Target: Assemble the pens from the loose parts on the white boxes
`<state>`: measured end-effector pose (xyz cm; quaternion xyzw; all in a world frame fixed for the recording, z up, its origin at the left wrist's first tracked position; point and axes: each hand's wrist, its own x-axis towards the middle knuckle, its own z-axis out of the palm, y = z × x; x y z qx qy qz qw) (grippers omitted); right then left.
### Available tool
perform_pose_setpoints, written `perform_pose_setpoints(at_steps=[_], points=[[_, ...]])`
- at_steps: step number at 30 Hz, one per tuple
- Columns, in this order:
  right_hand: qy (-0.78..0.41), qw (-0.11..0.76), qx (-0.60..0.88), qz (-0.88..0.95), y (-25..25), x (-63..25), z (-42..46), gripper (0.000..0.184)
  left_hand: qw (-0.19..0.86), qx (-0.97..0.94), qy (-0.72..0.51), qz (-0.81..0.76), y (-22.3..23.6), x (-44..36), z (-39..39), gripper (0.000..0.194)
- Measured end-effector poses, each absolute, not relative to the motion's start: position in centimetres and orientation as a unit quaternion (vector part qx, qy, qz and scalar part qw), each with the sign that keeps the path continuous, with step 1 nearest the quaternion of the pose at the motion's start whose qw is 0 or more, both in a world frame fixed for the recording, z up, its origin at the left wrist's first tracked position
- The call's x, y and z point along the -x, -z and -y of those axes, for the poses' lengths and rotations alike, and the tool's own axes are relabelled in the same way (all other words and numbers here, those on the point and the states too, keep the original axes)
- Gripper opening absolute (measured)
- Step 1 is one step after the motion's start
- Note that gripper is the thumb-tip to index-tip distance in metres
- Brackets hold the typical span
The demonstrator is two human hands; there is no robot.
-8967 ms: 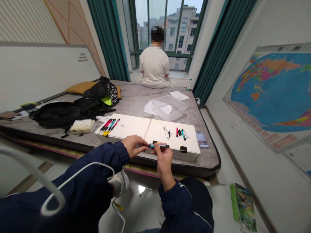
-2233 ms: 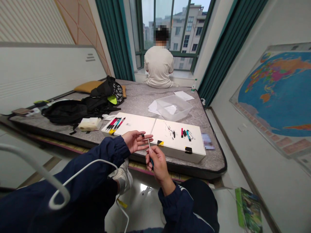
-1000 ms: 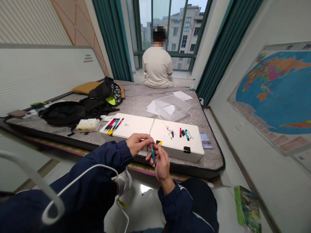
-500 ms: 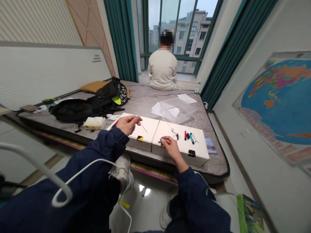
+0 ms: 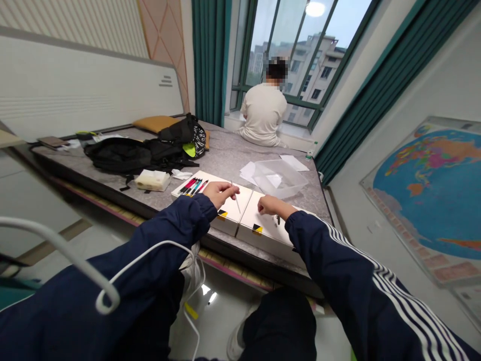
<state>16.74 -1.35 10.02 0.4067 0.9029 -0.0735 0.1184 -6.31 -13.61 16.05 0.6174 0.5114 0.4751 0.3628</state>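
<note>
My left hand [image 5: 221,192] pinches a thin pale pen refill [image 5: 236,201] over the left white box [image 5: 244,200]. Several pens in red, teal and black [image 5: 192,186] lie in a row at that box's far left. My right hand [image 5: 271,204] rests with its fingers curled down on the right white box [image 5: 252,216]. Small dark pen parts [image 5: 278,218] show just under its wrist. My right sleeve hides the rest of that box top. Whether the right hand grips anything cannot be seen.
Both boxes sit at the front edge of a grey mattress [image 5: 221,155]. Behind them are a clear plastic bin [image 5: 280,178], loose papers [image 5: 295,162], a black backpack [image 5: 120,155] and a white packet [image 5: 152,179]. A person [image 5: 263,113] sits facing the window. A world map [image 5: 432,185] leans on the right wall.
The view has swung up and left. My hands parted: the left took the refill over the left box, while the right went down to the right box and reached further across it.
</note>
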Motion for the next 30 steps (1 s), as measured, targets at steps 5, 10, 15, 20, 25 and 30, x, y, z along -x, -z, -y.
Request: perform_pose_setpoints(at_steps=[5, 10, 15, 20, 25, 30], points=[[0.074, 0.134, -0.424, -0.893, -10.9, -17.7, 1.0, 0.017, 0.331, -0.625, -0.472, -0.527, -16.1, 6.8, 13.6, 0.036], [0.104, 0.103, -0.447, -0.882, -11.3, -20.4, 0.4, 0.016, 0.327, -0.626, -0.463, -0.535, -16.3, 7.1, 13.7, 0.037], [0.128, 0.067, -0.472, -0.870, -11.1, -23.0, 0.4, 0.022, 0.329, -0.622, -0.465, -0.537, -16.0, 7.5, 13.6, 0.038], [0.172, 0.019, -0.510, -0.843, -10.0, -24.2, 0.8, 0.037, 0.341, -0.625, -0.452, -0.537, -15.3, 7.6, 13.3, 0.038], [0.193, -0.010, -0.504, -0.842, -8.7, -23.7, 1.4, 0.032, 0.366, -0.610, -0.462, -0.530, -15.3, 7.2, 13.4, 0.038], [0.134, -0.005, -0.482, -0.866, -8.0, -22.5, 2.2, 0.023, 0.387, -0.601, -0.457, -0.530, -15.7, 6.7, 13.6, 0.037]])
